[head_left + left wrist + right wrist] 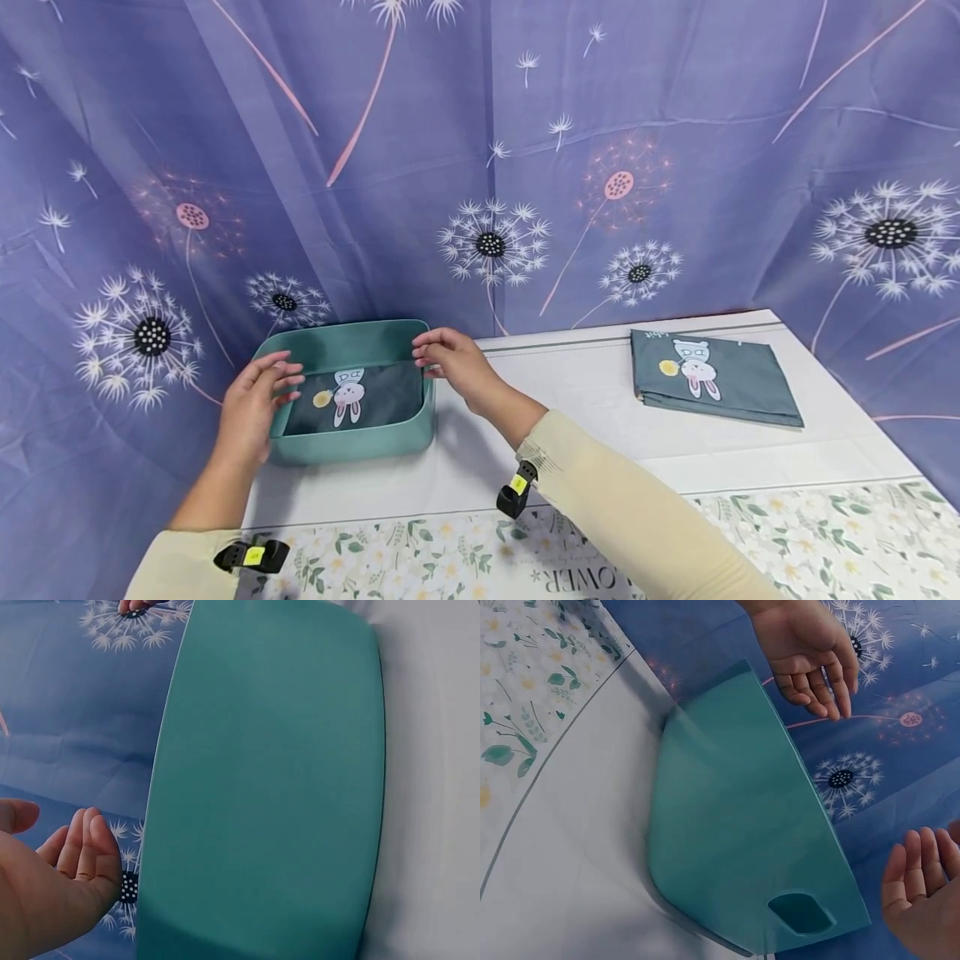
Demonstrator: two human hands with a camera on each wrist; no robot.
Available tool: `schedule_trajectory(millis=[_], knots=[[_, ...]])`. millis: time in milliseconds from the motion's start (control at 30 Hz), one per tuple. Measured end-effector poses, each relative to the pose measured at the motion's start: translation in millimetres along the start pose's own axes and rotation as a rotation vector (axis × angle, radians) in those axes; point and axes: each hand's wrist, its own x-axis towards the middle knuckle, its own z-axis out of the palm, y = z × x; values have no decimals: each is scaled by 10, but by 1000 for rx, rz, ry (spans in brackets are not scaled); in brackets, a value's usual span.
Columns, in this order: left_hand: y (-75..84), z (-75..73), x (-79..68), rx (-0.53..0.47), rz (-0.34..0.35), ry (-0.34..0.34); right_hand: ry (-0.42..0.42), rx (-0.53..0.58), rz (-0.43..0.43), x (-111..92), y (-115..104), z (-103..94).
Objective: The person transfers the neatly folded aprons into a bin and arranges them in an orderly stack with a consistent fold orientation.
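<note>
One green bin [356, 446] between left hand [252, 406], right hand [461, 367] (fingers relaxed, slightly bent)

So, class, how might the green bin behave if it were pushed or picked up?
The green bin would probably feel stiff, since its walls stand upright. It seems unlikely to roll or tip when gently pushed, being low and broad. Its end cutout might offer a fingerhold for lifting.

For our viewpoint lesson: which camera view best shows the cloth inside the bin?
Head view: it looks into the bin, showing the cloth and its rabbit. Neither wrist view shows it, only the bin's outside.
</note>
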Motion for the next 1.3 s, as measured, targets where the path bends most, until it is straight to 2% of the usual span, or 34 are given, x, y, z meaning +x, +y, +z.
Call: schedule_trajectory(millis=[233, 433, 633, 1067, 1300], knots=[[-4, 48, -8, 12, 8, -16, 19, 9, -23, 14, 6, -46], [-5, 70, -25, 11, 26, -76, 44, 23, -20, 24, -13, -104], [-4, 102, -41, 20, 12, -113, 50, 31, -16, 16, 3, -147], [-11, 187, -99, 12, -7, -138, 68, 69, -33, -47, 30, -242], [-16, 237, -128, -17, 9, -164, 78, 75, -39, -63, 30, -344]])
